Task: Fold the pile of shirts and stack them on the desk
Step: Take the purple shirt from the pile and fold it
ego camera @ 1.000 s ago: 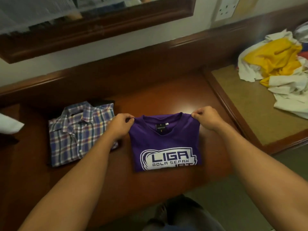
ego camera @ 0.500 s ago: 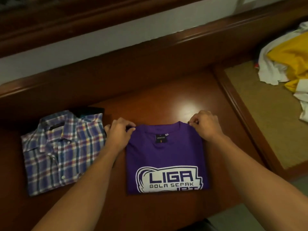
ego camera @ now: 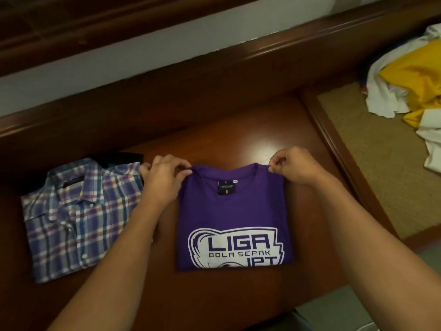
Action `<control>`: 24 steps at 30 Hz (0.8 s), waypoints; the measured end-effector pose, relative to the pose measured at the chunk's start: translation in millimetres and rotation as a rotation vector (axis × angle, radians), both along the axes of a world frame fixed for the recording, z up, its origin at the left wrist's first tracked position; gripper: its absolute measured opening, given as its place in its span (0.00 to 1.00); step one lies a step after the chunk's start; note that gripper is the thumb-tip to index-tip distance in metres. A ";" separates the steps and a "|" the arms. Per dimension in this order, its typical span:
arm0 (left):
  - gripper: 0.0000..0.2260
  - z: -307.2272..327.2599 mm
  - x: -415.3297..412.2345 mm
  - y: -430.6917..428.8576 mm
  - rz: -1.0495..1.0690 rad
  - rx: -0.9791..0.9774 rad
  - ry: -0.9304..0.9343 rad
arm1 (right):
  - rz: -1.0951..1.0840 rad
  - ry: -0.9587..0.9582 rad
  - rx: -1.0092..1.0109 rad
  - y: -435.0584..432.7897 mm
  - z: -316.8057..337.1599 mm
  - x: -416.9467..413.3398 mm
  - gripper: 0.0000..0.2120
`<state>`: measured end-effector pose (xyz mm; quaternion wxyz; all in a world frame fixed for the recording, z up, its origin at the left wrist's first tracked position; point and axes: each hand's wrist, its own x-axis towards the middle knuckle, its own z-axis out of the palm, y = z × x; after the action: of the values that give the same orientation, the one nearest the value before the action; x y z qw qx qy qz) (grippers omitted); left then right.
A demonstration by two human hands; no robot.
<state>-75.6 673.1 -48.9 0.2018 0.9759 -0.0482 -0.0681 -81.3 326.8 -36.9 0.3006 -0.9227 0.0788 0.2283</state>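
Observation:
A folded purple T-shirt (ego camera: 232, 211) with a white "LIGA BOLA SEPAK" print lies flat on the dark wooden desk (ego camera: 238, 130), collar facing away from me. My left hand (ego camera: 164, 177) pinches its top left shoulder corner. My right hand (ego camera: 293, 167) pinches the top right shoulder corner. To the left lies a folded blue, red and white plaid shirt (ego camera: 78, 216), with something dark under its far edge. A loose pile of white and yellow shirts (ego camera: 410, 80) sits at the far right.
The pile rests on a tan-topped surface (ego camera: 381, 168) with a raised wooden rim, right of the desk. A wooden ledge and white wall run along the back. Grey floor shows at the bottom right.
The purple shirt now sits slightly closer to me and its print shows more fully. Both hands keep pinching its top corners. The camera has tilted down, and the mirror frame has left the view.

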 end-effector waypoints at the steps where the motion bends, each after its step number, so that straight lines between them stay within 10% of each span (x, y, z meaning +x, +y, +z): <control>1: 0.10 -2.1 0.2 -1.0 0.025 0.013 0.042 | -0.003 -0.035 -0.053 2.4 -2.4 0.6 0.04; 6: 0.27 -15.5 -34.1 -8.4 0.207 0.061 0.296 | -0.151 -0.034 -0.311 17.4 -20.8 -30.8 0.20; 12: 0.38 -45.4 -91.5 -1.3 0.558 -0.310 0.345 | -0.409 0.031 -0.099 45.4 -37.0 -93.8 0.20; 17: 0.09 -20.3 -78.2 -19.2 0.593 -0.400 0.413 | -0.575 0.094 0.059 50.3 -33.9 -94.7 0.12; 24: 0.06 -4.4 -67.1 -30.3 0.482 -0.542 0.447 | -0.643 0.052 0.391 32.5 -26.9 -93.3 0.17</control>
<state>-142.7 642.8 -53.3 0.4667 0.8321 0.2102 -0.2138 -174.7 359.3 -63.9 0.5254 -0.7699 0.3269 0.1561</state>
